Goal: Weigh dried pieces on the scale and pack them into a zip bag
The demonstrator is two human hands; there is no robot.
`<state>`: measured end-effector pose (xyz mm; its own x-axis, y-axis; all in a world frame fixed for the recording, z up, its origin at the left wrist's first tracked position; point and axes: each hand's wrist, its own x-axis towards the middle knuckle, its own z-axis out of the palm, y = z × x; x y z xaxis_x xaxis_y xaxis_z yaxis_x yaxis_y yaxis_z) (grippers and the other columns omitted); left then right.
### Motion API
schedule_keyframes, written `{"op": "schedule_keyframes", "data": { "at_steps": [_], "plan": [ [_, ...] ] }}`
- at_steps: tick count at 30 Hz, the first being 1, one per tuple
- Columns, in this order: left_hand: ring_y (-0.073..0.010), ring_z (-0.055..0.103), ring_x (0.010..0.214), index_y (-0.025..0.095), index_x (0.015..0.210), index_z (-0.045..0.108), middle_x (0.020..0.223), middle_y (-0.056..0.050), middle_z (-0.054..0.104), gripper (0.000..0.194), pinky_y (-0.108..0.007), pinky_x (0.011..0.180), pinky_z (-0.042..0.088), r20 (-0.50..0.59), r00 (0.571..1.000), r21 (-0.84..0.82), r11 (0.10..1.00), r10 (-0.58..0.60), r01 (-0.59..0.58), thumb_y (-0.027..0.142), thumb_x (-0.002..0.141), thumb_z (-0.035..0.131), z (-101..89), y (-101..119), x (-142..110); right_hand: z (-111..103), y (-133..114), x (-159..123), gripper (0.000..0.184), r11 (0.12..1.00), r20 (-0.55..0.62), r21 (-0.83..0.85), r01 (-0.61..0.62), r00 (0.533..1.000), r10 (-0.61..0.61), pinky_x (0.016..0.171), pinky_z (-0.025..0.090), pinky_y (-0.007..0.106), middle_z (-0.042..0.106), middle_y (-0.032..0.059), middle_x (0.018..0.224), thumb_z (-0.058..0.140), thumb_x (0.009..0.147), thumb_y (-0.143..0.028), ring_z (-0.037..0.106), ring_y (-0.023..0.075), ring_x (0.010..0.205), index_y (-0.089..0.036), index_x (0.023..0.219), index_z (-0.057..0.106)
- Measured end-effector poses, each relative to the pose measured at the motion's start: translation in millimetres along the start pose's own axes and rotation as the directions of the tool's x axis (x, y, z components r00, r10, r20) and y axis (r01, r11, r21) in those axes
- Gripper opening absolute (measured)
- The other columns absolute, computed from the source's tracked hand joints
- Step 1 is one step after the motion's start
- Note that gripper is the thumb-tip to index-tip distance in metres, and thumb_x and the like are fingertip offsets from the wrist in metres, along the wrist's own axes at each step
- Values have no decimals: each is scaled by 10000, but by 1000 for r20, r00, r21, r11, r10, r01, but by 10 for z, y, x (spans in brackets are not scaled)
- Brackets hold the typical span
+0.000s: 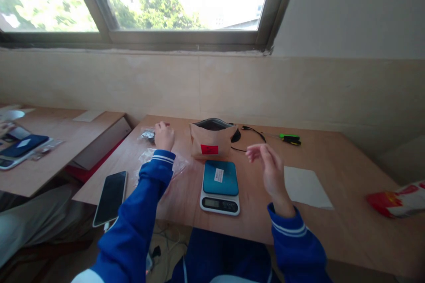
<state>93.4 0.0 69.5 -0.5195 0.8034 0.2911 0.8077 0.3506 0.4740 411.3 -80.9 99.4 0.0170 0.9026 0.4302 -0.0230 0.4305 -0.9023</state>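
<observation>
My left hand [164,136] reaches far across the wooden table [348,221], fingers curled down beside a small clear packet with dark contents [148,134]; whether it grips the packet is hidden. My right hand [268,169] hovers in the air right of a small digital scale with a teal top [220,185], fingers loosely spread, holding nothing. Behind the scale stands an open brown paper pouch with a red label [210,140]. Under my left sleeve lies a crumpled clear plastic bag [177,164].
A black phone [110,196] with a cable lies at the table's left front edge. A white sheet [306,187] lies right of the scale. A green-and-black tool [290,139] and black cable are at the back, a red snack bag [396,200] far right. Another desk stands left.
</observation>
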Motion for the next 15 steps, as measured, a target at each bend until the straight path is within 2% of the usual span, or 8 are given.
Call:
{"op": "schedule_keyframes", "data": {
  "at_steps": [3,6,8,11,13,15],
  "plan": [
    [-398,503,1187,14,1184,501,1291,-305,477,508,-486,959,415,133,987,111,991,-91,77,205,731,630,171,-298,236,-108,82,-454,283,990,-78,-36,-137,988,134,606,482,365,658,40,732,495,926,-454,569,209,656,-324,807,717],
    [-445,396,1296,68,1214,518,1398,-280,428,626,-532,1006,366,214,973,147,987,-89,58,256,650,714,371,-455,254,-205,172,-695,297,970,-105,-87,-228,970,218,604,484,375,654,46,704,508,906,-491,567,214,643,-313,788,714],
    [-465,285,1370,107,1232,535,1452,-254,387,596,-568,1029,327,231,969,159,986,-90,54,289,687,694,493,-486,222,-283,219,-740,322,965,-125,-100,-243,965,230,609,479,358,649,46,703,510,903,-504,567,204,649,-277,795,711],
    [-509,161,1401,97,1199,583,1469,-272,342,448,-638,1002,305,203,972,156,984,-116,85,256,780,592,626,-471,197,-410,248,-721,341,971,-176,-85,-222,963,205,629,464,320,645,40,726,499,921,-486,564,177,672,-225,828,699],
    [-509,177,1393,86,1132,620,1438,-276,369,356,-640,981,320,175,976,129,986,-131,109,179,801,528,669,-452,209,-476,238,-700,334,977,-207,-74,-200,961,181,642,455,298,639,30,727,495,933,-464,560,159,674,-209,841,691],
    [-482,274,1358,91,1031,649,1367,-266,439,284,-607,966,354,147,979,79,988,-143,133,119,784,512,671,-440,234,-517,213,-692,324,980,-217,-72,-187,962,167,648,450,284,631,21,718,495,939,-444,555,147,668,-202,844,687]
  ]
}}
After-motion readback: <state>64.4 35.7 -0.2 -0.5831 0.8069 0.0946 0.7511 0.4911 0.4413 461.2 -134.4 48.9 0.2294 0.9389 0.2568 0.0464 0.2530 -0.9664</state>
